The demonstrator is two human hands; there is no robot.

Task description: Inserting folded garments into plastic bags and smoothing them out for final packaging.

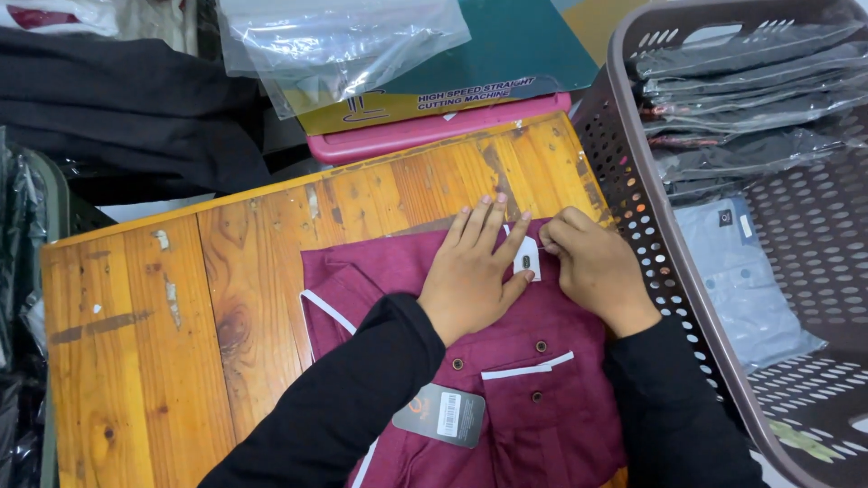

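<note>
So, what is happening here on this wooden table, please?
A person in black sleeves works on a maroon shirt lying on a wooden table. The left hand presses flat on the shirt near its collar, fingertips beside a small white tag. The right hand pinches something by that tag; what exactly is too small to tell. A dark hang tag lies on the shirt. To the right, a perforated basket holds bagged folded shirts.

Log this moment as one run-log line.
left hand: flat on maroon shirt | right hand: pinching by small white tag | surface: wooden table | right side: basket
</note>
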